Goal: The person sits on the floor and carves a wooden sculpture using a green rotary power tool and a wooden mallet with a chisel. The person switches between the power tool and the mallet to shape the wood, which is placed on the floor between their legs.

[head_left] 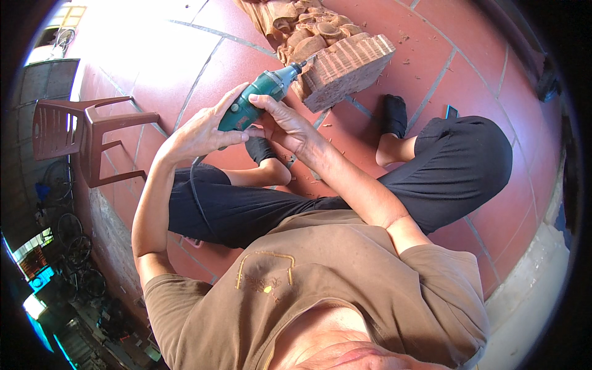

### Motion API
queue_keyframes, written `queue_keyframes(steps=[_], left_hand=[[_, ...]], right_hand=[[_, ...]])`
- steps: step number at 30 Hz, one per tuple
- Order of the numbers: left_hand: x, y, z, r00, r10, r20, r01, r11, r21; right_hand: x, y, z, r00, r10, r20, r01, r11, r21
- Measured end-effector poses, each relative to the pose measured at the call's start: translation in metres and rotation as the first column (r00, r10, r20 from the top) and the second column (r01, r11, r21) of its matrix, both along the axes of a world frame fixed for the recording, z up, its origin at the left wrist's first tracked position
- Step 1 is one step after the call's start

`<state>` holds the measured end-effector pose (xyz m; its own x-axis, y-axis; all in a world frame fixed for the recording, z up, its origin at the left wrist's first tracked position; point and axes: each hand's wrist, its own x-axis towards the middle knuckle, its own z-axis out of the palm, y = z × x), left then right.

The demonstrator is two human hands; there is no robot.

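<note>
A green rotary tool (243,110) with a grey nose is held in front of me, tilted up and to the right. My left hand (203,127) is closed around its rear end, with thumb and fingers on either side of the body. My right hand (286,125) grips it from the right, thumb lying along the casing. The bit at its tip points at the left edge of a carved wooden sculpture's base (351,69); I cannot tell whether they touch. Rounded carved shapes (314,32) rise behind this flat, grooved base. A dark cord (196,188) hangs from the tool's rear.
Wood chips (404,38) lie scattered on the red tile floor (456,80). A brown plastic chair (92,132) stands at the left. My bent legs in dark trousers (456,163) lie on either side below the sculpture. Several bicycles (77,250) are at the far left.
</note>
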<state>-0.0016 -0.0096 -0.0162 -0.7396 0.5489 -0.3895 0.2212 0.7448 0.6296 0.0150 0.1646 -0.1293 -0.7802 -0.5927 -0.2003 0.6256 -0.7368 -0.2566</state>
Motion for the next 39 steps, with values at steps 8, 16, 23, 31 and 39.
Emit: queue_keyframes(steps=[8,16,23,31,39], left_hand=[[0.0,-0.001,-0.002,1.0,0.003,-0.029,-0.002,1.0,0.027],[0.003,0.004,0.005,0.999,0.038,-0.013,-0.038,0.999,0.002],[0.001,0.003,0.008,0.999,0.009,0.04,-0.009,1.0,0.0],[0.0,0.003,0.006,1.0,0.013,0.019,-0.013,1.0,0.021],[0.001,0.007,0.012,0.998,0.035,0.059,-0.035,0.999,-0.009]], right_hand=[[-0.002,-0.001,-0.003,1.0,-0.001,0.004,0.001,1.0,0.004],[-0.004,0.0,-0.003,1.0,0.016,-0.019,-0.016,1.0,0.006],[0.002,0.0,0.001,1.0,-0.012,-0.014,0.012,1.0,-0.012],[-0.003,0.0,0.001,1.0,0.005,-0.029,-0.004,1.0,0.013],[0.0,0.001,0.003,1.0,-0.003,-0.011,0.003,1.0,0.019]])
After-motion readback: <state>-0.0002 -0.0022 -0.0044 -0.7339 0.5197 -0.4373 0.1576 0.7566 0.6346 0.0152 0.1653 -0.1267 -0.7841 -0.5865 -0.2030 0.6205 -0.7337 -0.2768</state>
